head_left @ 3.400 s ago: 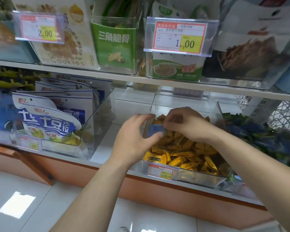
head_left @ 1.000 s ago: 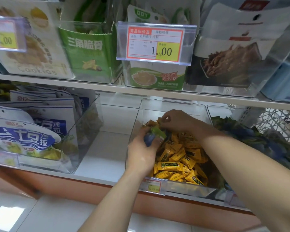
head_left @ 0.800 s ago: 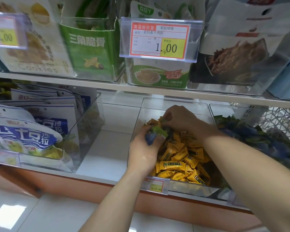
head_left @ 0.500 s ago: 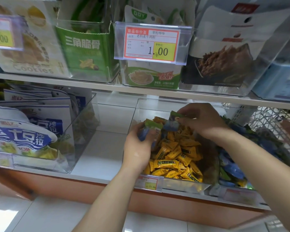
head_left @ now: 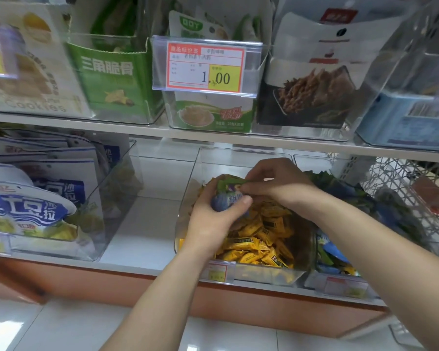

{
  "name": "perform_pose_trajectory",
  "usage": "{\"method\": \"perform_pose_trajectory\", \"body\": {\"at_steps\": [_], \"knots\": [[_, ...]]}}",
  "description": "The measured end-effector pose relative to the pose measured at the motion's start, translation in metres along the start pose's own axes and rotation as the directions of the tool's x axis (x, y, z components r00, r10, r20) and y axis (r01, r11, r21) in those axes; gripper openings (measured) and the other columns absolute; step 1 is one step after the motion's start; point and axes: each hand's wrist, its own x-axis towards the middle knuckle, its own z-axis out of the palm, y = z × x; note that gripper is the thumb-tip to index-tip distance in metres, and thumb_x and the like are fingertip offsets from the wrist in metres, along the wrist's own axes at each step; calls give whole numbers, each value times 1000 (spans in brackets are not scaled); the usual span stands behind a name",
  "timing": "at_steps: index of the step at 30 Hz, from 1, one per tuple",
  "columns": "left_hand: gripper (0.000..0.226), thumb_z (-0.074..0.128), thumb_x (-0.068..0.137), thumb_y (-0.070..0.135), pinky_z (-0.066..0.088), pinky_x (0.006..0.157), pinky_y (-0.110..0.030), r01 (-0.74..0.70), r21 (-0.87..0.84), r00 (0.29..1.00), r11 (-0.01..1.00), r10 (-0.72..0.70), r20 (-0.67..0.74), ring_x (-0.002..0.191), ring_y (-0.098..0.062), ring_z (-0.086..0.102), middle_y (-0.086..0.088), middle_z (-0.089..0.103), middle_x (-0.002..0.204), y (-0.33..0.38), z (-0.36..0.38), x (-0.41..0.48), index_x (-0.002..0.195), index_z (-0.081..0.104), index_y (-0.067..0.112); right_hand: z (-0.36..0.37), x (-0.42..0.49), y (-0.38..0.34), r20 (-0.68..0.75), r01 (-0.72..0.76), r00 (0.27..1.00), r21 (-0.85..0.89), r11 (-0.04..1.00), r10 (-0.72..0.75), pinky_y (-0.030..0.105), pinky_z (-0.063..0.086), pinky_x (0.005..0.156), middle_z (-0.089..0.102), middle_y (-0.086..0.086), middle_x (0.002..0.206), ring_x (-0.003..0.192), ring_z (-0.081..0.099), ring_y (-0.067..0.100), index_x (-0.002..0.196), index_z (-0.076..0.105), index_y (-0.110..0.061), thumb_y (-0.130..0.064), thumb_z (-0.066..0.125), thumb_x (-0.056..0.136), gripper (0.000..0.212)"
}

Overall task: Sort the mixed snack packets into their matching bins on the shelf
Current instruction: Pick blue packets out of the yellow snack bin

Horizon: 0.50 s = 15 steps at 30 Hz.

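Over the yellow-packet bin [head_left: 241, 159], right hand [head_left: 276, 184] has rejoined left hand [head_left: 212, 219], both grips pinching blue-green packets [head_left: 226, 200].

1. my left hand [head_left: 213, 221] grips a blue packet [head_left: 227, 200] over the clear bin [head_left: 241, 154] of yellow packets [head_left: 259, 239].
2. my right hand [head_left: 279, 183] pinches a green packet [head_left: 230, 184] just above the blue one, touching it.
3. the neighbouring bin [head_left: 317, 282] on the right holds blue and green packets.

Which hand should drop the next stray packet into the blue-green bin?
Probably the right hand: it pinches a green packet and sits nearer the blue-green bin, while the left hand grips a blue packet.
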Motion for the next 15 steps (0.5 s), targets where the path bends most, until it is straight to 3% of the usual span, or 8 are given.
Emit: {"method": "perform_pose_trajectory", "body": {"at_steps": [3,5,7,11,13,15], "knots": [[31,80,82,26,61,63,-38,-22,98,997,995,29,-74,86,-22,73,5,72,95,-8,-5,6,104,64,41,-8,17,6,2,29,1000,2,1000,-29,23,57,72,76,-6,83,78,72,8,86,75,-24,-25,77,85,2],[31,76,79,35,61,74,-49,-16,181,995,983,33,-90,91,-26,71,5,71,100,-12,-12,10,107,63,41,-16,35,14,-53,74,995,-235,969,-88,13,49,69,74,-15,86,78,67,-4,89,71,-36,-30,70,89,6],[32,71,75,42,58,82,-55,-17,232,994,973,42,-103,94,-26,70,7,71,100,-14,-16,11,106,63,42,-17,51,23,50,95,995,-377,921,-82,11,44,68,72,-17,94,82,65,-4,92,70,-39,-29,67,92,10],[35,69,74,46,57,82,-55,-21,263,991,965,54,-121,94,-22,69,12,70,99,-16,-19,12,108,60,46,8,68,38,401,130,902,-605,785,159,24,45,80,63,-13,106,94,58,5,110,70,-31,-37,57,98,19],[34,69,75,45,58,81,-55,-16,254,992,967,47,-118,93,-21,69,12,70,99,-17,-20,13,107,59,46,14,68,40,449,117,854,-660,742,264,35,48,90,66,-6,111,101,60,14,115,70,-26,-42,54,99,27],[33,70,77,41,58,82,-53,-22,252,993,967,51,-111,94,-20,69,12,70,100,-17,-21,12,109,60,44,8,66,38,442,111,840,-706,699,314,39,51,92,69,0,109,101,62,19,114,73,-25,-43,57,97,29]]}}
